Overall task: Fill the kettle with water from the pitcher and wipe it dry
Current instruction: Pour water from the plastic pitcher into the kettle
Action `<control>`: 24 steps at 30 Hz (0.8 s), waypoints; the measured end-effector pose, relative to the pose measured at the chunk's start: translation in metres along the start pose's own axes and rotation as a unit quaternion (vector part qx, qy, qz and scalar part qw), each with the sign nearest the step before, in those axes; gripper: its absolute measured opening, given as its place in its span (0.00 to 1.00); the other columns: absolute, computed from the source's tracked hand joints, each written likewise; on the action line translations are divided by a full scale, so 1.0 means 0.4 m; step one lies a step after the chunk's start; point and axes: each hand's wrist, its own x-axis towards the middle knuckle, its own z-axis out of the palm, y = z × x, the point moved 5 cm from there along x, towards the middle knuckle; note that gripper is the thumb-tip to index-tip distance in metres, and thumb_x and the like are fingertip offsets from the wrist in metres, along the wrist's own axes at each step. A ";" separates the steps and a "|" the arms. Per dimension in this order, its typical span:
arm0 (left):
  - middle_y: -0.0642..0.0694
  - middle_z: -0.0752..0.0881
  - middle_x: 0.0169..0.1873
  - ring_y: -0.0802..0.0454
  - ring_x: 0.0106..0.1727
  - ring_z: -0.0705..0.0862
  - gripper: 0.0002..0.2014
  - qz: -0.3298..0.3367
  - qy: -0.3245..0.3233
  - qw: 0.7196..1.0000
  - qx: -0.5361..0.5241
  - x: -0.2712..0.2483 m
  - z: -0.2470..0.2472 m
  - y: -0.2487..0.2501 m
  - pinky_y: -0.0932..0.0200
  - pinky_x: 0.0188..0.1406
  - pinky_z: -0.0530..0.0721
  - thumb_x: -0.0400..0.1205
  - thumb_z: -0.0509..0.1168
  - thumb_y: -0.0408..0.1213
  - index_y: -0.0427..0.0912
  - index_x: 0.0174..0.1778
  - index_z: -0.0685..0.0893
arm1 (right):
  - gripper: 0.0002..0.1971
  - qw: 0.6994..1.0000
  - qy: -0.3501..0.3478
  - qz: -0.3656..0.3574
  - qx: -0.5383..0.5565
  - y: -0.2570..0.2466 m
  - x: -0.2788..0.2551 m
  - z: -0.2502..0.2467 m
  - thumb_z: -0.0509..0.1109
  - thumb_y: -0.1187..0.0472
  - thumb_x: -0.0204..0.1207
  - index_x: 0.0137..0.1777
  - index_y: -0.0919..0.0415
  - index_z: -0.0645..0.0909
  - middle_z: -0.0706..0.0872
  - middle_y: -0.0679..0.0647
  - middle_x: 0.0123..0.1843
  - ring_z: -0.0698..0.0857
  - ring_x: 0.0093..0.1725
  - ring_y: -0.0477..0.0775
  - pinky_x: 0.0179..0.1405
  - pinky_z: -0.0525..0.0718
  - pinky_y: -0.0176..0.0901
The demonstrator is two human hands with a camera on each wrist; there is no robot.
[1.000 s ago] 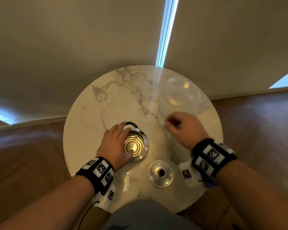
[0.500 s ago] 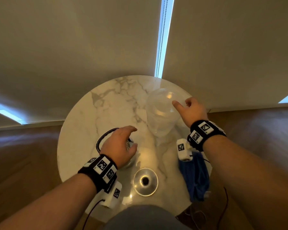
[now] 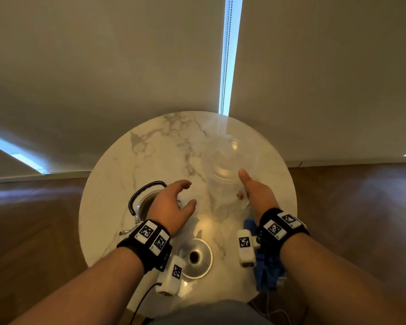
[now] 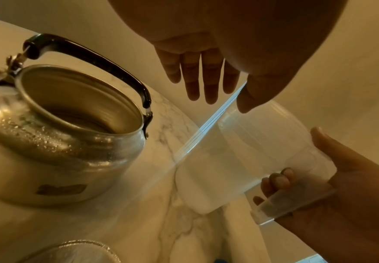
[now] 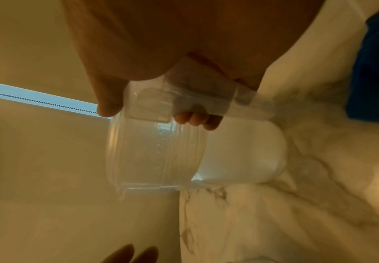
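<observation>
A metal kettle stands lidless on the left of the marble table, its black handle folded back; droplets dot its shoulder. My left hand hovers just right of the kettle with fingers straight, holding nothing. A clear plastic pitcher with water is at centre right. My right hand grips its handle, thumb along the wall, fingers curled through. I cannot tell whether its base rests on the marble or sits just above it.
The kettle's metal lid lies knob up near the front edge. A blue cloth lies at the front right, partly under my right wrist. Beige blinds hang behind the table, and wooden floor surrounds it.
My right hand reached the pitcher, drew it toward the middle and closed round its handle. My left hand left the kettle rim and now hovers to its right; the kettle handle dropped back.
</observation>
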 end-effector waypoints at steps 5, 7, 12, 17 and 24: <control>0.63 0.81 0.63 0.60 0.60 0.81 0.23 -0.047 0.004 0.997 -0.063 0.005 -0.009 -0.018 0.60 0.58 0.78 0.78 0.61 0.63 0.59 0.67 0.75 | 0.43 0.997 -0.051 -0.030 0.056 -0.036 -0.004 0.002 0.78 0.19 0.48 0.35 0.65 0.85 0.86 0.64 0.37 0.87 0.46 0.70 0.69 0.81 0.75; 0.60 0.82 0.63 0.59 0.61 0.81 0.24 -0.067 0.009 0.991 -0.112 0.005 -0.009 -0.029 0.55 0.62 0.81 0.78 0.59 0.66 0.59 0.67 0.75 | 0.37 0.995 -0.073 -0.056 0.047 -0.057 -0.022 -0.006 0.79 0.22 0.52 0.33 0.60 0.82 0.80 0.61 0.35 0.81 0.42 0.64 0.67 0.80 0.68; 0.56 0.84 0.62 0.61 0.62 0.82 0.29 -0.154 0.033 0.934 -0.321 -0.018 -0.004 -0.066 0.53 0.71 0.76 0.76 0.62 0.65 0.53 0.70 0.77 | 0.29 0.983 -0.141 -0.087 0.076 -0.104 -0.076 0.005 0.83 0.41 0.60 0.43 0.68 0.81 0.76 0.63 0.32 0.79 0.28 0.54 0.34 0.83 0.44; 0.51 0.85 0.64 0.50 0.67 0.82 0.38 -0.237 -0.002 0.836 -0.495 -0.069 0.009 -0.085 0.43 0.74 0.74 0.65 0.70 0.69 0.54 0.69 0.79 | 0.51 0.976 -0.171 -0.133 0.020 -0.137 -0.108 0.036 0.82 0.26 0.50 0.37 0.83 0.79 0.79 0.66 0.34 0.77 0.33 0.60 0.45 0.78 0.53; 0.45 0.90 0.54 0.45 0.56 0.89 0.17 -0.228 -0.031 0.821 -0.523 -0.147 0.033 -0.071 0.44 0.62 0.85 0.81 0.64 0.51 0.47 0.62 0.83 | 0.40 0.965 -0.208 -0.150 -0.052 -0.175 -0.141 0.073 0.79 0.26 0.57 0.34 0.69 0.80 0.75 0.65 0.31 0.73 0.32 0.62 0.44 0.76 0.57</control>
